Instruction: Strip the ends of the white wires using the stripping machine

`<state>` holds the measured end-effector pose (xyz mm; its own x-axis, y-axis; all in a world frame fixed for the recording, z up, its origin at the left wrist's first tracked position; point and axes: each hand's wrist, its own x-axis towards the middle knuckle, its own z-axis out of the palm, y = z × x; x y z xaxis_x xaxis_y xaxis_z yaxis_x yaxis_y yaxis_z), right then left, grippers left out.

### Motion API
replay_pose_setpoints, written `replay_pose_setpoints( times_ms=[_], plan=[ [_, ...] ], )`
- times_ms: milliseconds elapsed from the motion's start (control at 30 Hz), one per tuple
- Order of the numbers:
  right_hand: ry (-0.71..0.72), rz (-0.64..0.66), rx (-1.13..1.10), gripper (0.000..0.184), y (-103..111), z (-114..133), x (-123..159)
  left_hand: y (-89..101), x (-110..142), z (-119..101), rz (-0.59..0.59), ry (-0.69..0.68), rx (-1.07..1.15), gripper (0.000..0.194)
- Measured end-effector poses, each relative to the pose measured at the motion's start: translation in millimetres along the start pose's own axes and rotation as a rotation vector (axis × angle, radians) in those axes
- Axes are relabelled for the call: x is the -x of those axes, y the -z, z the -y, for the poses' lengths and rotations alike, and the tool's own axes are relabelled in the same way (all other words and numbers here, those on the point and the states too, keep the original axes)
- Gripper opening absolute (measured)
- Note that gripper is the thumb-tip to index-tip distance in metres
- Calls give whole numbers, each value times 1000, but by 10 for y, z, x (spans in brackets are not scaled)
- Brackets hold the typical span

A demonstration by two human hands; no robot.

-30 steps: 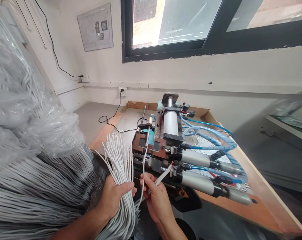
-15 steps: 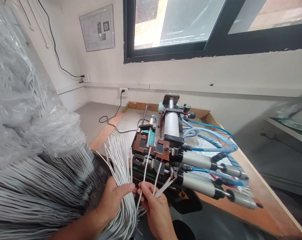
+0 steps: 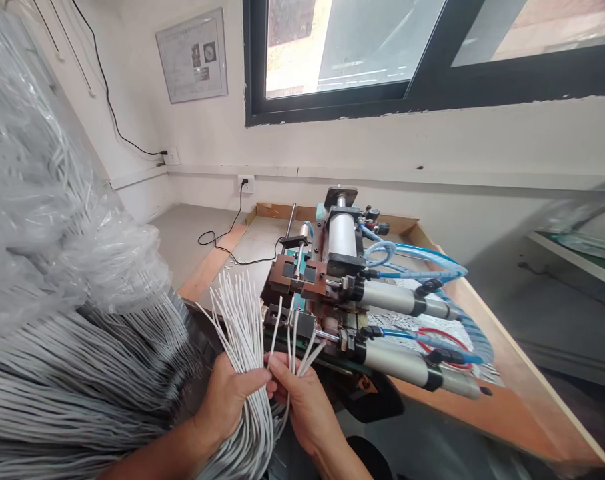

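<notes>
My left hand [image 3: 229, 399] is closed round a thick bundle of white cables [image 3: 242, 327] that fans upward. My right hand [image 3: 302, 397] sits just beside it, pinching several loose white cables [image 3: 297, 347] whose ends point up toward the front of the pneumatic wire-stripping machine [image 3: 327, 280]. The cable ends hang just short of the machine's brown jaw blocks [image 3: 297, 277]. Thumbs of both hands almost touch.
A big mass of grey-white cables in clear plastic [image 3: 57, 267] fills the left. The machine stands on a wooden board [image 3: 507, 393], with silver cylinders [image 3: 407, 363] and blue air hoses [image 3: 422, 267] on its right. A black power cord [image 3: 222, 240] runs to a wall socket.
My right hand has drawn the cables back from the machine's jaws and moved left toward the bundle; it now holds several cables instead of one or two.
</notes>
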<state>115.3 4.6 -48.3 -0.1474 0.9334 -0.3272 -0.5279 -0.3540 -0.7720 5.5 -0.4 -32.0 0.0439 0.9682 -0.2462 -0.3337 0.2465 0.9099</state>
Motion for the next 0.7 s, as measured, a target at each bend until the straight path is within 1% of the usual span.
replay_pose_setpoints(
  times_ms=[33,100,200,267,333,433,500,567,633,700],
  plan=[
    [43,-21,14,27,10,-25,-1,-3,1,-8,25,-18,7,14],
    [140,-118,13,26,32,-70,8,-4,-2,-22,45,-51,15,12],
    [217,-228,-28,26,49,-87,16,9,-17,-34,-6,-44,10,6],
    [225,-261,-47,26,45,-60,-2,16,-28,-40,-57,6,22,10],
    [202,-296,-63,26,31,-14,-37,14,-34,-51,-98,46,34,15],
    [145,-316,-96,27,5,55,-93,-3,-31,-73,-114,58,21,16],
    [120,-312,-119,27,-6,83,-117,-14,-27,-81,-117,51,15,15],
    [97,-270,-136,27,-8,96,-127,-20,-25,-80,-116,51,15,15],
    [47,-154,-151,25,-9,94,-125,-21,-28,-76,-104,51,21,16],
    [-14,-13,-142,26,-17,80,-112,-20,-32,-74,-58,38,24,18]
  ],
)
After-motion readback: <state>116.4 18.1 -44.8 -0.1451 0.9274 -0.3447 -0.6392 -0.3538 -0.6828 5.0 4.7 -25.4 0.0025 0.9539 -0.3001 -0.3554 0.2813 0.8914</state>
